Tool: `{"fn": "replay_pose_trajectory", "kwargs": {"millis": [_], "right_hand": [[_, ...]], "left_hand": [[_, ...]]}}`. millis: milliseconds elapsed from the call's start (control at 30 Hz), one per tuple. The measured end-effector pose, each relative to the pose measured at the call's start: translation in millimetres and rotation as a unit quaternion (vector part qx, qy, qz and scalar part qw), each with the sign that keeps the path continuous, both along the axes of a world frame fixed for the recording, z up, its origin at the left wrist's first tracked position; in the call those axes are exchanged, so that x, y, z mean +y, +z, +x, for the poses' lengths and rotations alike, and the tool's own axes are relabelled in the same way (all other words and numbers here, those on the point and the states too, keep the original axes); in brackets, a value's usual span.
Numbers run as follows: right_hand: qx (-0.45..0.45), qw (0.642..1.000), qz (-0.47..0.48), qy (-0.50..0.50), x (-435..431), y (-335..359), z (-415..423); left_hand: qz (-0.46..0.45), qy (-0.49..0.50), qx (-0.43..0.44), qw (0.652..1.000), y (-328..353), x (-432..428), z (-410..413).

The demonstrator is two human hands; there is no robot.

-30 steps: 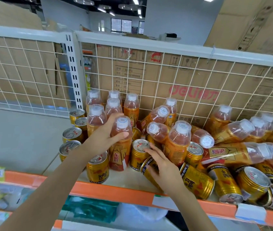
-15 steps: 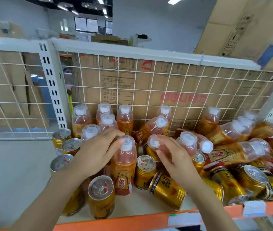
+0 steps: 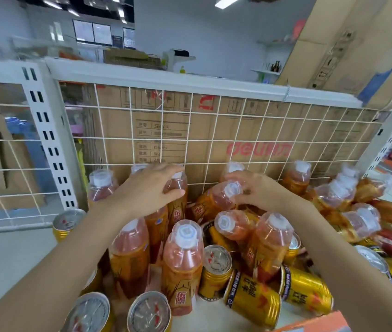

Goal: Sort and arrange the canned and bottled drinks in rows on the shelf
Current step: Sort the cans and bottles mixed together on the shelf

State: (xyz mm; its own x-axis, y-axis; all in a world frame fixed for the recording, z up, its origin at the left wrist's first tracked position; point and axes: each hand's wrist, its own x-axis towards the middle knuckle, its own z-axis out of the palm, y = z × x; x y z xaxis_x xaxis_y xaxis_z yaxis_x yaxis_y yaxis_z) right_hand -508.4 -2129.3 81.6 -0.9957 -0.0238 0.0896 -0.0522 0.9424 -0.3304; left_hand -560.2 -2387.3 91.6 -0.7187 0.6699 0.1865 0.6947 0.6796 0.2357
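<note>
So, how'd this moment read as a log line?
left hand: grips upright bottle | right hand: grips tilted bottle | toppled cans: untouched

- The cardboard box (image 3: 214, 130) carries a red "deli" logo (image 3: 259, 149) on its right half, followed by red Chinese characters too blurred to read.
- Left of the logo on the same box is a printed table (image 3: 159, 142) of Chinese headings. Only the value "0.5mm" is legible.
- Black handling symbols (image 3: 238, 107) run along the box's top edge: paired upward arrows and a glass.
- In front of the box, a lying gold can (image 3: 252, 298) shows large dark Chinese characters.
- A bottle (image 3: 181, 259) in front of the box bears a red seal mark, unreadable.
</note>
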Motion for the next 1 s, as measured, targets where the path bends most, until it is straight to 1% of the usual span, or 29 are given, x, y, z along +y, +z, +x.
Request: {"fn": "replay_pose_trajectory", "kwargs": {"millis": [100,200,300,567,700,1000], "right_hand": [[-0.024,0.999,0.035,0.033,7.9,-0.4,-15.1],[0.002,0.996,0.060,0.061,11.4,3.3,-26.2],[0.026,0.991,0.090,0.091,10.2,6.5,-41.3],[0.047,0.978,0.139,0.148,-2.3,8.4,-94.8],[0.033,0.974,0.123,0.186,-13.4,6.2,-108.7],[0.036,0.975,0.067,0.207,4.5,-2.4,-106.4]], "left_hand": [[-0.049,0.010,-0.040,0.998,-5.6,5.7,-9.7],[-0.086,0.020,-0.070,0.994,-9.2,9.3,-14.7],[-0.127,0.019,-0.056,0.990,-12.7,9.6,-18.7],[-0.095,0.028,-0.074,0.992,-19.3,7.3,-22.2],[-0.062,0.037,-0.082,0.994,-19.7,6.5,-21.9],[-0.041,0.034,-0.051,0.997,-19.3,7.6,-20.9]]}}
